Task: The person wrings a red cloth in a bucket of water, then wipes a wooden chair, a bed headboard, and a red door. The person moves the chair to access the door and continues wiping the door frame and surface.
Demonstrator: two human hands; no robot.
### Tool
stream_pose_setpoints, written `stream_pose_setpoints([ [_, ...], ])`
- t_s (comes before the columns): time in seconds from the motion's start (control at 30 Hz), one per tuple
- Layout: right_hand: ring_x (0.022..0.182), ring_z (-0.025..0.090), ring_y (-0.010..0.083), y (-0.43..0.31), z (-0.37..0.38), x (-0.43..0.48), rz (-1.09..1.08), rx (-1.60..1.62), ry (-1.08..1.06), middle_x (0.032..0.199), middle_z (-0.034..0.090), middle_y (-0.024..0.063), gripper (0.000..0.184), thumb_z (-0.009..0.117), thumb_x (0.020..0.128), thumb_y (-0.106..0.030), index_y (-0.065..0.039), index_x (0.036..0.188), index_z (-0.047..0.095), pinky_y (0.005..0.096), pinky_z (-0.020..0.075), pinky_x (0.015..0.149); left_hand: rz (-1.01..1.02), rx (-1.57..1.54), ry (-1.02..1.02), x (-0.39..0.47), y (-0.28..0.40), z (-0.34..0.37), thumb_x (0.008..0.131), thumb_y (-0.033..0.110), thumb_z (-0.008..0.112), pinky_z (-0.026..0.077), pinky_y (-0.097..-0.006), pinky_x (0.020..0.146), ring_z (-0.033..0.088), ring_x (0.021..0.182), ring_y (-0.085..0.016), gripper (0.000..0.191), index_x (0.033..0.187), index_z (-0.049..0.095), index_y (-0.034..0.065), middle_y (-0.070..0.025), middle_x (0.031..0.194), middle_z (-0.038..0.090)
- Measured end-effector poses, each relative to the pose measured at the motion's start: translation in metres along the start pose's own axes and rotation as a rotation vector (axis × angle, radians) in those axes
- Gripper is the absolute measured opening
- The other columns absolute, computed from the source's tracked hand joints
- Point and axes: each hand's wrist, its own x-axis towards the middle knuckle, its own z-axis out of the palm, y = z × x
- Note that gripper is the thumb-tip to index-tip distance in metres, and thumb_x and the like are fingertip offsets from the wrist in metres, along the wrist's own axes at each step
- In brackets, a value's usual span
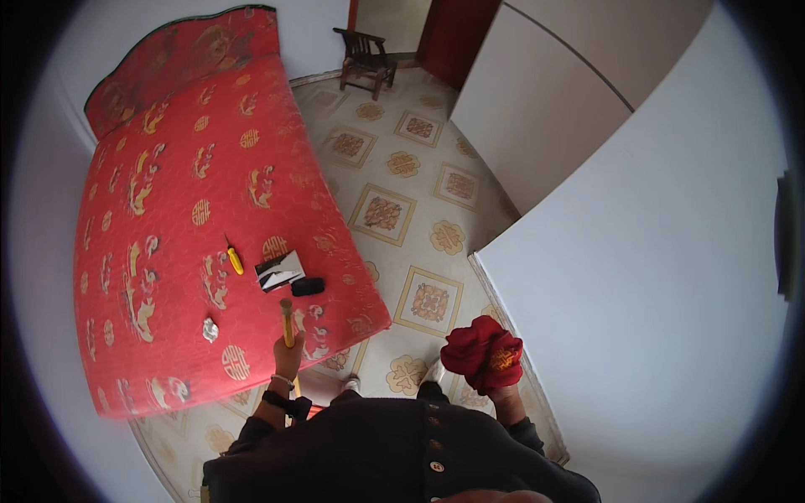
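Note:
My left hand (288, 359) is closed around a short yellow cylindrical object (288, 326) with a dull, rounded top end; what it is exactly I cannot tell. It points away from me over the near edge of a bed (170, 232) with a red patterned cover. My right hand (501, 395) grips a bunched dark red cloth (481, 355) with a gold motif, which hides most of the fingers. On the bed lie a yellow-handled screwdriver (234, 259), a black-and-white box (279, 271), a small black object (308, 287) touching it, and a crumpled silvery piece (210, 329).
A white wall (629, 264) rises close to my right. Patterned floor tiles (431, 303) run between it and the bed. Farther off, a dark wooden chair (365, 60) stands near a reddish-brown door (462, 41). The bed's curved headboard (188, 53) meets the far wall.

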Motion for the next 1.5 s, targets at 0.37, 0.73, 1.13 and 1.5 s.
stream_pose_setpoints([
  [0.37,0.121,0.048,0.0215,-0.150,-0.162,0.210,0.104,-0.600,-0.172,0.129,0.050,0.0072,0.060,0.064,0.078,-0.016,-0.009,0.133,0.042,0.0333,0.0378,0.102,-0.028,0.250,0.074,-0.026,0.097,0.194,0.087,0.027,0.068,0.036,-0.0322,0.048,0.041,0.053,-0.008,0.036,0.068,0.054,0.0005,-0.0013,0.054,0.046],
  [0.73,0.120,0.052,0.0405,-0.198,-0.156,0.526,0.305,0.472,-0.472,0.130,0.055,0.0204,0.057,0.038,0.096,-0.047,-0.007,0.137,0.043,0.0553,0.0418,0.101,-0.132,0.069,0.253,0.115,0.121,0.360,0.086,0.022,0.066,0.037,-0.0327,0.045,0.045,0.055,-0.007,0.031,0.068,0.054,0.0001,-0.0017,0.055,0.046],
  [1.13,0.119,0.052,0.0405,-0.264,-0.150,0.847,0.108,0.313,-0.426,0.128,0.055,0.0235,0.061,0.060,0.087,-0.034,-0.008,0.139,0.039,0.0535,0.0448,0.097,-0.120,-0.041,0.448,0.392,0.212,0.447,0.087,0.021,0.066,0.040,-0.0297,0.049,0.046,0.057,-0.007,0.025,0.077,0.057,0.0007,0.0020,0.062,0.051],
  [1.5,0.120,0.051,0.0351,-0.323,-0.152,1.152,0.096,0.137,-0.086,0.129,0.053,0.0146,0.061,0.052,0.092,-0.045,-0.008,0.139,0.037,0.0503,0.0450,0.097,-0.030,-0.297,0.582,0.733,0.447,0.492,0.093,0.015,0.059,0.034,-0.0236,0.043,0.042,0.048,-0.006,0.022,0.073,0.056,0.0060,0.0044,0.058,0.046],
])
